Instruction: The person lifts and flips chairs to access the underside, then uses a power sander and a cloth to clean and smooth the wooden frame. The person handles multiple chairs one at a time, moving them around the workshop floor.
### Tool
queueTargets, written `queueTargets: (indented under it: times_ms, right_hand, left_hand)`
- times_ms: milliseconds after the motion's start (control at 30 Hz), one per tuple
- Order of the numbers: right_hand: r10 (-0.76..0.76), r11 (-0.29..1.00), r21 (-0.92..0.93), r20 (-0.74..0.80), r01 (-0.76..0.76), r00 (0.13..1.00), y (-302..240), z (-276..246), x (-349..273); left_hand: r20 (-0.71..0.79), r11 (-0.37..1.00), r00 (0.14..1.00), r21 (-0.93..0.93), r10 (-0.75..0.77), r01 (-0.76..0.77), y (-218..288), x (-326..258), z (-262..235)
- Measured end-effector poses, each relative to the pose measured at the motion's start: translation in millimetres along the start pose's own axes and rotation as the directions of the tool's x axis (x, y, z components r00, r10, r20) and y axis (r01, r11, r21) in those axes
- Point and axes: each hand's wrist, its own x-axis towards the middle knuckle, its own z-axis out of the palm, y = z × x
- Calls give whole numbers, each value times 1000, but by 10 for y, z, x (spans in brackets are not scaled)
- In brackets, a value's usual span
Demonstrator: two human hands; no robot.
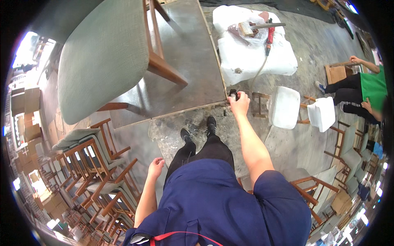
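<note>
My right hand (pixel 240 104) reaches to the near right corner of a metal-topped worktable (pixel 193 53). Its thumb and fingers are closed round a small dark object (pixel 233 93) at that corner, too small to name. My left hand (pixel 156 167) hangs beside my left leg with loosely bent fingers and nothing in it. On the worktable, left of my right hand, stands a chair with a grey-green fabric seat (pixel 102 53) and brown wooden legs (pixel 166 70).
Right of the worktable, a white wrapped bundle (pixel 254 61) carries a red corded tool (pixel 270 36). Stools with white covered seats (pixel 284 107) stand to the right. A person in green (pixel 372 86) sits beyond. Stacked chairs (pixel 92 160) crowd the left.
</note>
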Motion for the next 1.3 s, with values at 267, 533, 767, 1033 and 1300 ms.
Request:
queueTargets:
  times_ms: [267,533,767,1033,1300]
  right_hand:
    - [61,778,627,-14,-39,998,-1195,-380,-206]
    - [-394,679,729,268,82,879,-3816,-1197,-771]
    - [-155,769,633,317,-87,936,-4217,-1331,-816]
    - [-57,688,699,319,-194,946,-4212,-1307,-798]
    - [-29,731,644,361,-227,932,-4350,-1324,-786]
  left_hand:
    - [-177,988,979,-96,105,-124,-120,84,-771]
    - [-690,326,701,-630,182,-705,1087,524,-3010]
    - [-279,442,788,-703,549,-557,2003,764,-3942]
    - [15,610,759,-606,651,-511,2252,974,-4295]
    - [48,592,759,-659,649,-464,2237,1118,-4350]
